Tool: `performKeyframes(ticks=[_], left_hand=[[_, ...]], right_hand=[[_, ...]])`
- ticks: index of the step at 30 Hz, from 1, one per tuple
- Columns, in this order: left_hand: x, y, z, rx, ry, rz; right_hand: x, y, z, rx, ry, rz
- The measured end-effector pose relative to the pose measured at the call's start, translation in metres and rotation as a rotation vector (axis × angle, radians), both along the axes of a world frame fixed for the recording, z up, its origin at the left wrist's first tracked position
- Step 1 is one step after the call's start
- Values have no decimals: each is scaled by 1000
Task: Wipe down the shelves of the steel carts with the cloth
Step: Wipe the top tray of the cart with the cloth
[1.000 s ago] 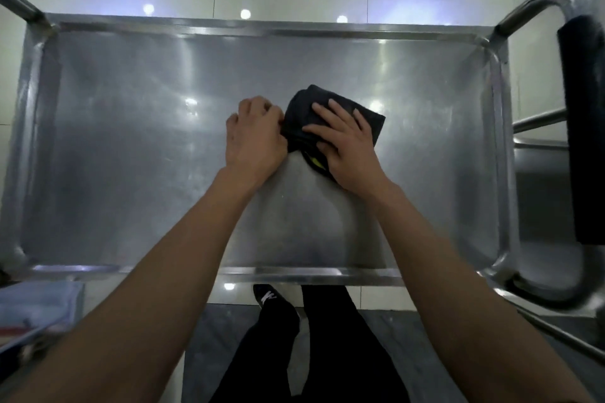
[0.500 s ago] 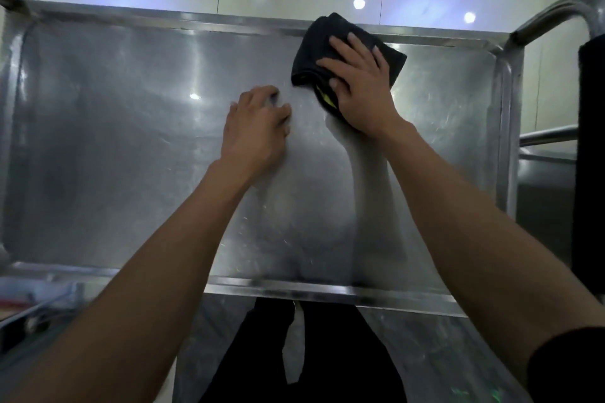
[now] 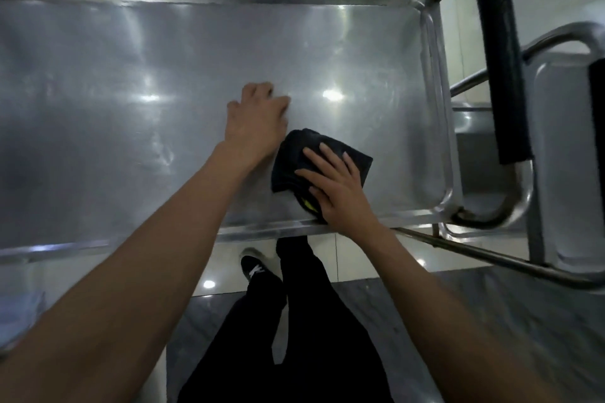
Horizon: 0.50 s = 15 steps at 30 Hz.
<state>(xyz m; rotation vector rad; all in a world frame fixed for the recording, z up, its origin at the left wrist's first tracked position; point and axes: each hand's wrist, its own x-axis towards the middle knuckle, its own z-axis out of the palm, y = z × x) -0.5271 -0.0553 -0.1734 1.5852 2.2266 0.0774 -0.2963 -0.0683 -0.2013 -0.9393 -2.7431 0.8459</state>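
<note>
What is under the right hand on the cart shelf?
A dark folded cloth lies under the right hand, flat on the steel shelf. A yellow-green bit shows at its near edge; the cloth under the palm is hidden.

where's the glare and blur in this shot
Head view: bright spots of ceiling-light glare on the steel shelf, one just beyond the left hand; the cart handle at right is smeared by motion blur and bowed by the wide lens; the right hand on the cloth stays fairly sharp.
</note>
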Motion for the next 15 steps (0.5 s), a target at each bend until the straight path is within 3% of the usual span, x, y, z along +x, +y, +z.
performKeyframes(ticks=[8,15], left_hand=[[13,0,0,-55,-14,-5],[5,36,0,-89,-40,33]], right_hand=[[52,-25,8,-15,-46,88],[23,51,-3,-31,5,-74]])
